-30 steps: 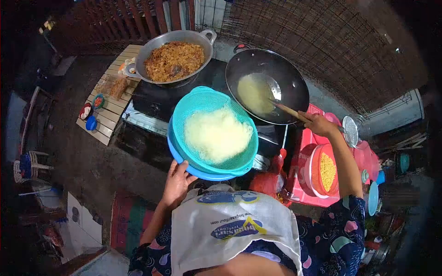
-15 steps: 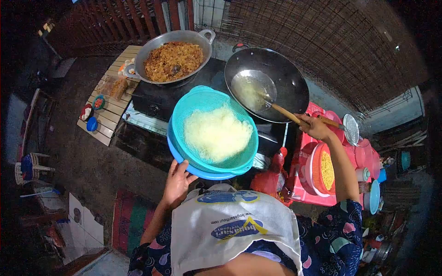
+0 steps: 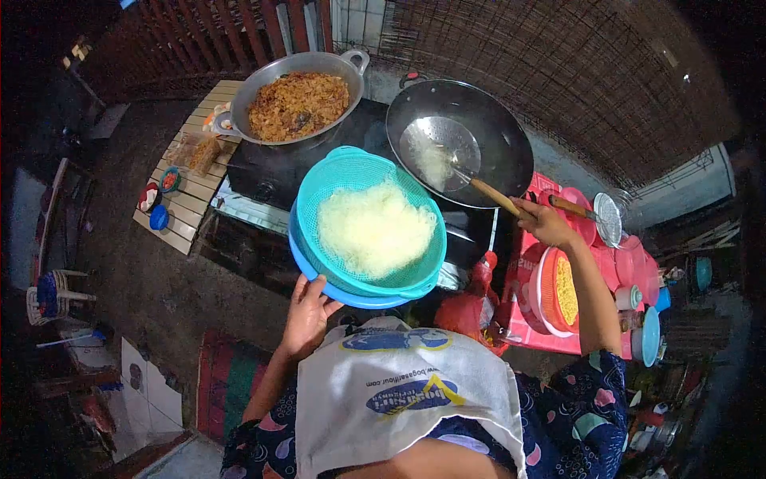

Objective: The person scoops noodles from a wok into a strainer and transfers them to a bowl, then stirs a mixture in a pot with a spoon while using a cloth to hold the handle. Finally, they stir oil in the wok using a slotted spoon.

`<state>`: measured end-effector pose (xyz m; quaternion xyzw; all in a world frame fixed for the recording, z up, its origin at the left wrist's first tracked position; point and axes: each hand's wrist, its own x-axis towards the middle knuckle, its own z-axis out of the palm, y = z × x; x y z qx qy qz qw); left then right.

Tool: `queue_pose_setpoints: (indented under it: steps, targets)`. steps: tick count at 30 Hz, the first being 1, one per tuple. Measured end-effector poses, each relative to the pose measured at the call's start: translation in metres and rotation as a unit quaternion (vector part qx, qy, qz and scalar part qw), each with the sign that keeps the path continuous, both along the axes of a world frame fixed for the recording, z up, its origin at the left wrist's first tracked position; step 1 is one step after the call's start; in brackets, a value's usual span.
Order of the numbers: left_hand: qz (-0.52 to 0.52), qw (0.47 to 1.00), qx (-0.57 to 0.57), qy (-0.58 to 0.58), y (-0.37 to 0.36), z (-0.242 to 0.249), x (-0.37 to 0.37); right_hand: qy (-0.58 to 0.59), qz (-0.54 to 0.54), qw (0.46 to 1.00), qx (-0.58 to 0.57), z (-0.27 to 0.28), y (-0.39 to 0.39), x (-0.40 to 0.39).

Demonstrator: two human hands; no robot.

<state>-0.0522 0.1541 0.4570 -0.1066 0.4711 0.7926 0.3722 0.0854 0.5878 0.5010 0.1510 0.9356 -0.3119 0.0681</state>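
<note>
My left hand (image 3: 307,315) grips the near-left rim of a blue basin (image 3: 367,301). Nested in that basin is a teal colander (image 3: 325,174), tilted slightly and holding a heap of pale thin noodles (image 3: 375,227). My right hand (image 3: 546,222) is wrapped round the wooden handle of a skimmer (image 3: 496,196). The skimmer's perforated metal head is inside the black wok (image 3: 507,128), just beyond the colander. A small clump of pale noodles (image 3: 432,166) lies on the left part of the head.
At the back left, a metal pan (image 3: 351,76) of browned food sits on the stove (image 3: 255,172). To the right, a red-covered table (image 3: 519,319) carries an orange basket of yellow noodles (image 3: 565,295) and a wire strainer (image 3: 608,219). A slatted wooden table (image 3: 179,203) with small containers stands left.
In the wok, the perforated skimmer head shows more clearly, and the noodles on it have gathered into a small clump at its left. Both hands keep nearly the same place.
</note>
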Motion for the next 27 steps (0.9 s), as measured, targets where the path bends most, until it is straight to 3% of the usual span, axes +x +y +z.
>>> queue_pose_setpoints:
  steps: [2, 16, 21, 27]
  targets:
    - [0.0, 1.0, 0.004, 0.006, 0.0, -0.001, 0.0, -0.045, -0.02, 0.999, -0.008, 0.01, -0.007, -0.002]
    - [-0.011, 1.0, 0.01, 0.014, -0.001, -0.003, 0.0, -0.032, -0.014, 0.999, -0.007, 0.005, -0.005, 0.006]
    - [0.004, 1.0, 0.014, -0.002, 0.0, 0.0, 0.0, 0.009, -0.027, 0.999, -0.042, 0.037, -0.025, 0.017]
    - [-0.001, 1.0, 0.019, 0.0, 0.001, 0.003, 0.001, 0.122, 0.048, 0.986, 0.104, 0.093, -0.099, 0.024]
